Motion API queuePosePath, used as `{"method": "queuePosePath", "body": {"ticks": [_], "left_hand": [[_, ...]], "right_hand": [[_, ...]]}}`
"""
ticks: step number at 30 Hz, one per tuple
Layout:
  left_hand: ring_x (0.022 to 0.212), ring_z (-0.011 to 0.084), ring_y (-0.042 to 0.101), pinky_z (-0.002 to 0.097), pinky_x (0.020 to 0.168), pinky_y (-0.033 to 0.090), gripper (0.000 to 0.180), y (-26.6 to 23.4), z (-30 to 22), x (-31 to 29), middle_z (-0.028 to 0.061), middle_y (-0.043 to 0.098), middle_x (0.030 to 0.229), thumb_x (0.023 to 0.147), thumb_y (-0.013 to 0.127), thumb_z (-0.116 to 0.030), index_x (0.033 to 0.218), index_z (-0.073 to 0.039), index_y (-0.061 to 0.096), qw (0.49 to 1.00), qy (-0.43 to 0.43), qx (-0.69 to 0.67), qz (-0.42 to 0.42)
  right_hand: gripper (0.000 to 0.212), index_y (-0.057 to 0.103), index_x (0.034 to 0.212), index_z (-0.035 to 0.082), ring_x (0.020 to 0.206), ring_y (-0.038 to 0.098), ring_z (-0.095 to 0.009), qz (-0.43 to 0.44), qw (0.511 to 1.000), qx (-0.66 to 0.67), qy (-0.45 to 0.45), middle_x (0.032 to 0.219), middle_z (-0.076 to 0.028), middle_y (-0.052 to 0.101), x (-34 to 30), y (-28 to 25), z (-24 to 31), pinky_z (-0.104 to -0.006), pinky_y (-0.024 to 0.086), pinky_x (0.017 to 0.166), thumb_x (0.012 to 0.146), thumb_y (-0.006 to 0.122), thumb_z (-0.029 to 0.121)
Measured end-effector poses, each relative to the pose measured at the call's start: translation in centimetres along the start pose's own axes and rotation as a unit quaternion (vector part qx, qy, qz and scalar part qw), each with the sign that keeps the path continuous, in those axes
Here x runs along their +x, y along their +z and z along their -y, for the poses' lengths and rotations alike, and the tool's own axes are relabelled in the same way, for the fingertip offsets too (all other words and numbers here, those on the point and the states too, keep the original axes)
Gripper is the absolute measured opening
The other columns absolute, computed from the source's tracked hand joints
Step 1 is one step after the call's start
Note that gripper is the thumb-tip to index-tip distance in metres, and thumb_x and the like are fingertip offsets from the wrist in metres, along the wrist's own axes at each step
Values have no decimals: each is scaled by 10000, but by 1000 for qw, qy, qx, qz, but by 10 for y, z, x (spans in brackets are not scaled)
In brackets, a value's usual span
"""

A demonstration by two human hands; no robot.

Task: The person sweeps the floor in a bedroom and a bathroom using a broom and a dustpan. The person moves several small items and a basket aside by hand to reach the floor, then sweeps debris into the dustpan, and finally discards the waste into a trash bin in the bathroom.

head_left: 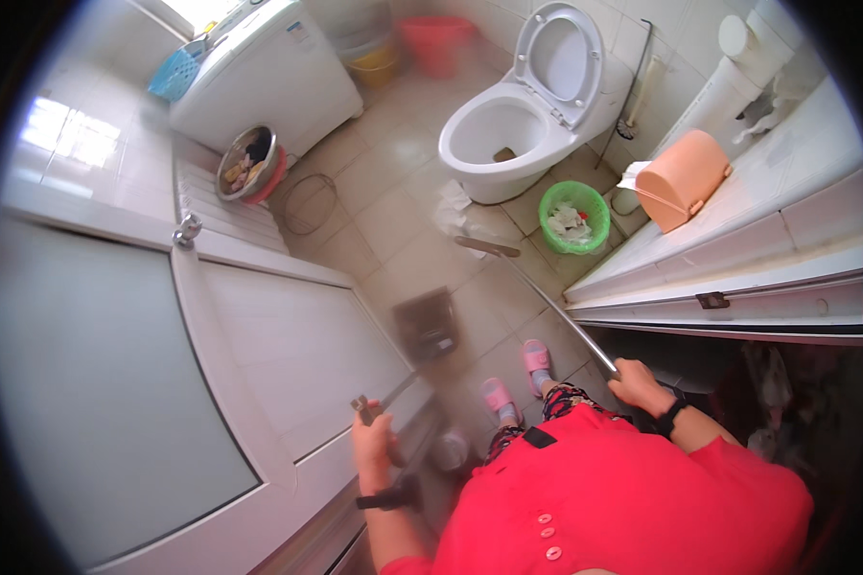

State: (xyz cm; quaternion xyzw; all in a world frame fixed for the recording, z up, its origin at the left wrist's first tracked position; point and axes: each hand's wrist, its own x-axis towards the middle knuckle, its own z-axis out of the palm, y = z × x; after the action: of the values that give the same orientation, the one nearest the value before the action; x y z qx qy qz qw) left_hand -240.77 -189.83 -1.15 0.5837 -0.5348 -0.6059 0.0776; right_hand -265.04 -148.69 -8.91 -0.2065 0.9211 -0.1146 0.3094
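Observation:
My right hand (640, 385) is closed around the upper end of a silver-handled broom (577, 329). The handle slants forward to a flat brown head (487, 247) low over the tiles. Close by the head lie crumpled white papers (453, 201). On the left, my left hand (372, 443) grips the end of a long handle beside the door. That handle appears to lead down to a dark brown dustpan (427, 324), which looks blurred. Part of the handle is hard to make out against the door.
A white toilet (494, 139) with raised lid stands ahead, a green wastebasket (599, 213) with papers beside it. An orange tissue holder (683, 182) is at right. A white door (201, 326) stands left; a basin of clothes (228, 172) sits by the washing machine (259, 81).

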Motion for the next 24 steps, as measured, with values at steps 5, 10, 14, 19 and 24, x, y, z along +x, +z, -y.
{"method": "queuePosePath", "body": {"ticks": [5,10,14,19,24], "left_hand": [[428,111,461,253,398,398,374,6,0,-17,17,502,648,727,616,-56,1087,-53,516,997,23,34,60],[432,103,463,253,400,395,354,15,1,-17,18,513,653,727,622,-66,1067,-49,526,994,41,57,81],[424,100,457,252,398,373,337,21,3,-16,7,504,616,728,619,-68,1053,-46,535,996,48,25,68],[403,104,443,247,391,353,323,23,3,-19,16,494,567,725,606,-68,1041,-43,543,996,38,46,61],[463,95,459,254,420,370,356,27,-5,-18,18,542,656,739,626,-91,1084,-39,559,996,-5,79,45]], "right_hand": [[201,548,780,-30,449,589,-215,67,983,168,27,572,-127,563,-40,-27,4,-339,446,413,722,632,143],[220,567,854,-16,420,568,-166,87,980,175,47,553,-83,553,-22,-38,39,-305,402,345,734,662,142],[234,561,890,-13,416,559,-179,107,954,270,68,541,-88,545,31,-24,72,-326,403,345,746,664,140],[186,545,833,-39,421,570,-236,84,979,188,11,537,-141,564,134,12,100,-359,425,369,745,618,108],[122,560,765,-38,451,594,-265,26,996,68,-44,555,-172,588,207,37,122,-382,467,437,725,563,77]]}}
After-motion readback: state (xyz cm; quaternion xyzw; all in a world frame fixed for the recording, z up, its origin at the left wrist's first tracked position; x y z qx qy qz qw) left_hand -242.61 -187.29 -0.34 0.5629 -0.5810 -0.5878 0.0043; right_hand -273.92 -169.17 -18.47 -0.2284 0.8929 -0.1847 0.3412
